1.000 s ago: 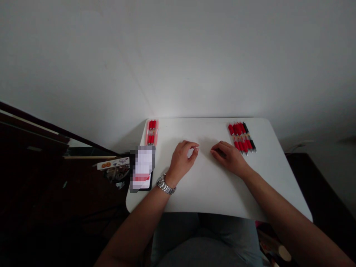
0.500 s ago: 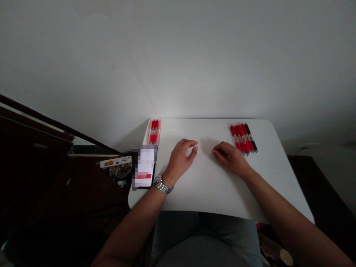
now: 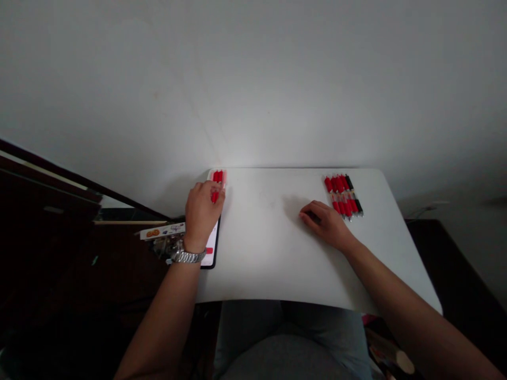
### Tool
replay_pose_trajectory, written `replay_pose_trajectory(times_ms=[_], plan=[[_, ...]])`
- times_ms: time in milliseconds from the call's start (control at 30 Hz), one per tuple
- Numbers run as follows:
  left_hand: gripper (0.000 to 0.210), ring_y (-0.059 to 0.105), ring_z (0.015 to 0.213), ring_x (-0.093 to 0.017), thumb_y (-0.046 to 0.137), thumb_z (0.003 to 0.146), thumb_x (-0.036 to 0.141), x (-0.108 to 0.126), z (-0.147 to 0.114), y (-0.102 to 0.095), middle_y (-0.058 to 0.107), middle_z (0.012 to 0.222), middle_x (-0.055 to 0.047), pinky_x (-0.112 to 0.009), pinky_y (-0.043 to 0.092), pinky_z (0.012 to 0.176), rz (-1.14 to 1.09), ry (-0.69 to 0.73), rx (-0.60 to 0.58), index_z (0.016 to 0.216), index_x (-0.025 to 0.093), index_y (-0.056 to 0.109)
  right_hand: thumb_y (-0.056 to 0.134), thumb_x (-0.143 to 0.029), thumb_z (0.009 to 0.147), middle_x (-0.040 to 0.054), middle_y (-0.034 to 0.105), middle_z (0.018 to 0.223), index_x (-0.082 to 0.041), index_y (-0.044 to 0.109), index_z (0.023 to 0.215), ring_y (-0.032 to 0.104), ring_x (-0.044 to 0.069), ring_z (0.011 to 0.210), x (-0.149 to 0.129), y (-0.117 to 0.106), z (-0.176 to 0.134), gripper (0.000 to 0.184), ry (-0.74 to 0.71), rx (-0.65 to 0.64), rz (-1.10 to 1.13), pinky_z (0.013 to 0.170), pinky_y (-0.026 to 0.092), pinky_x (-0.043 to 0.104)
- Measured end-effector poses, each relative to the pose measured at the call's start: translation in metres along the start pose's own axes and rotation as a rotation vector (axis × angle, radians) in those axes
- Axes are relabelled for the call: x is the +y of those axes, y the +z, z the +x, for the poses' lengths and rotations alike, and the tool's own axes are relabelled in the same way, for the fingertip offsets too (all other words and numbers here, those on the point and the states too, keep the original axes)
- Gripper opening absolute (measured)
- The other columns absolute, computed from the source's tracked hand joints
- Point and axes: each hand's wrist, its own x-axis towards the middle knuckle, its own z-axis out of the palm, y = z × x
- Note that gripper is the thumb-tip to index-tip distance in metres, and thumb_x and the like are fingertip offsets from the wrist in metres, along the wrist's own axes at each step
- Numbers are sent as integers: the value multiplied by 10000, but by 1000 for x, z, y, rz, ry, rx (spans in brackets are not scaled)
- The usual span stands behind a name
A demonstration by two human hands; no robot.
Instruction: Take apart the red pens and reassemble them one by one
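My left hand (image 3: 203, 211), with a metal watch (image 3: 189, 256) on the wrist, reaches over the far left corner of the white table. Its curved thumb and forefinger stand slightly apart over a pink tray (image 3: 224, 175) with red pens (image 3: 217, 176) in it. Whether the fingertips touch a pen is unclear. Under this hand and wrist lies a phone (image 3: 214, 248), partly covered. My right hand (image 3: 322, 222) rests on the table with fingers curled together and nothing visible in them. Just beyond it lies a row of several red pens (image 3: 338, 184) with a black pen (image 3: 349, 182) at its right end.
The white table (image 3: 261, 264) stands against a pale wall (image 3: 277, 95). Left of it, below table level, are a sticker-covered white box (image 3: 162, 231) and some clutter. A dark surface (image 3: 431, 258) lies to the right, and my legs (image 3: 253, 327) are under the front edge.
My left hand has moved left from mid-table to the pens in the pink tray, passing over the phone. My right hand stays in place, and the view has shifted slightly.
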Motion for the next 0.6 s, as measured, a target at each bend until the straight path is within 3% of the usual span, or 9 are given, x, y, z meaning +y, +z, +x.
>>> replay_pose_trajectory(times_ms=[300,600], plan=[[158,607,864,-274,546,951,326,-6,3,4,656,921,-94,-399,473,819,202,17,-132,953,214,658,532,-321,1001,65,636,838,-216,631,925,610,209,779,0,0,0,163,0,1,2,706,502,350],[178,603,857,-297,569,928,352,-1,2,11,659,943,-117,-403,462,769,325,19,-118,958,199,656,534,-326,1000,63,635,835,-211,635,918,608,203,773,2,0,0,174,2,-2,13,703,498,342]])
